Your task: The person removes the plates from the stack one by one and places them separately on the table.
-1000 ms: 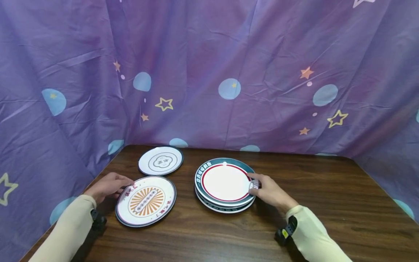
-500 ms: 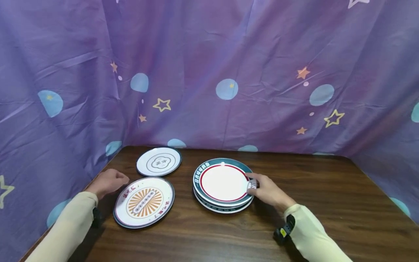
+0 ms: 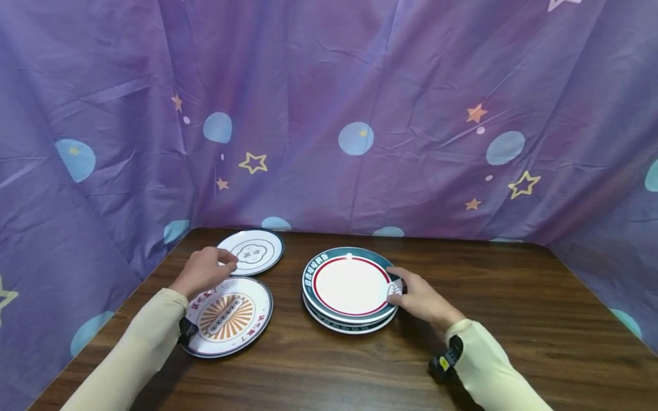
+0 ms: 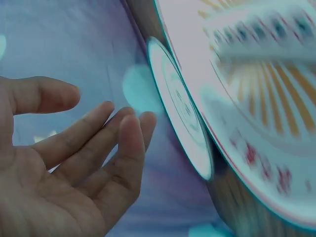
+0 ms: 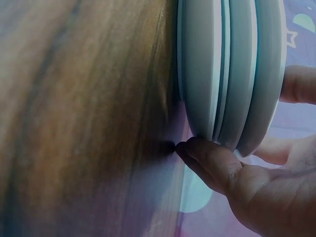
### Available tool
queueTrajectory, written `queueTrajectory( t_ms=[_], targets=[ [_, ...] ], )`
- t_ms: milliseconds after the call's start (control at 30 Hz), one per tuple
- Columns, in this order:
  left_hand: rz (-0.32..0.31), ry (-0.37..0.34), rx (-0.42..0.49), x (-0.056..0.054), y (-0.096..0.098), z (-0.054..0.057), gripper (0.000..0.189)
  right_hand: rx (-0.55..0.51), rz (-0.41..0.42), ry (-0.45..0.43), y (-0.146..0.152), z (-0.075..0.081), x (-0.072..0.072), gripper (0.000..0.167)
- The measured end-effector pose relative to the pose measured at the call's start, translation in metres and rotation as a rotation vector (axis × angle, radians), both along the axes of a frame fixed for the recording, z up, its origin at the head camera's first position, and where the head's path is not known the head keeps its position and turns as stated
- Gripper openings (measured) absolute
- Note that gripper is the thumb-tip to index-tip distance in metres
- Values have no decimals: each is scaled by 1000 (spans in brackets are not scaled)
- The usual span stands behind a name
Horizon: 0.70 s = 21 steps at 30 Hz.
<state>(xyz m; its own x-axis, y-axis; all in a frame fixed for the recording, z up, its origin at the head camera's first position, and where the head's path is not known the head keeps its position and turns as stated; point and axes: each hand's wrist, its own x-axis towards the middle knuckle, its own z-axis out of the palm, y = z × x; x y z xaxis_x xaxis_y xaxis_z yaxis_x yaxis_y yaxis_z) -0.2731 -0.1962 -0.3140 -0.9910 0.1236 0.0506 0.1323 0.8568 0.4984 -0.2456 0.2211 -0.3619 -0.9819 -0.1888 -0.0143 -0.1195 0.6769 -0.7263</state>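
Observation:
My left hand hovers over the gap between two groups of plates at the left, fingers loosely bent and nothing in them, as the left wrist view confirms. Under its wrist lies a white plate with an orange sunburst, with another rim showing beneath. Beyond the fingertips is a smaller white plate with a grey flower-shaped emblem, partly covered by the hand. My right hand grips the right rim of a stack of teal-rimmed plates. In the right wrist view, fingers touch the stacked rims from the side.
All the plates stand on a dark brown wooden table. A purple curtain with stars and circles hangs behind it and along both sides. Each wrist carries a small black camera.
My left hand has left the sunburst plate's left rim, lifted away, then moved right and farther back towards the smaller plate. The right hand has stayed at the teal-rimmed stack.

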Motion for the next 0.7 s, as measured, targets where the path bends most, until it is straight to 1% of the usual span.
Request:
queueTrajectory(
  t_ms=[100,233,333,400,467,600,700],
  targets=[
    [-46,29,27,-1,14,1,34,-4,-2,-1,0,0,0,71],
    [-114,78,45,-3,33,0,31,-28,0,0,1,0,1,78],
    [-159,78,69,-7,50,-4,29,-41,4,5,3,2,2,80],
    [-188,56,104,-9,62,-7,28,-39,10,9,4,2,2,80],
    [-208,10,156,-11,74,-12,27,-31,15,16,5,2,2,80],
    [-189,-105,278,-11,95,-20,28,-26,20,13,5,0,1,81],
    [-168,-139,326,-12,105,-25,27,-33,7,-8,3,0,1,81]
  ],
)
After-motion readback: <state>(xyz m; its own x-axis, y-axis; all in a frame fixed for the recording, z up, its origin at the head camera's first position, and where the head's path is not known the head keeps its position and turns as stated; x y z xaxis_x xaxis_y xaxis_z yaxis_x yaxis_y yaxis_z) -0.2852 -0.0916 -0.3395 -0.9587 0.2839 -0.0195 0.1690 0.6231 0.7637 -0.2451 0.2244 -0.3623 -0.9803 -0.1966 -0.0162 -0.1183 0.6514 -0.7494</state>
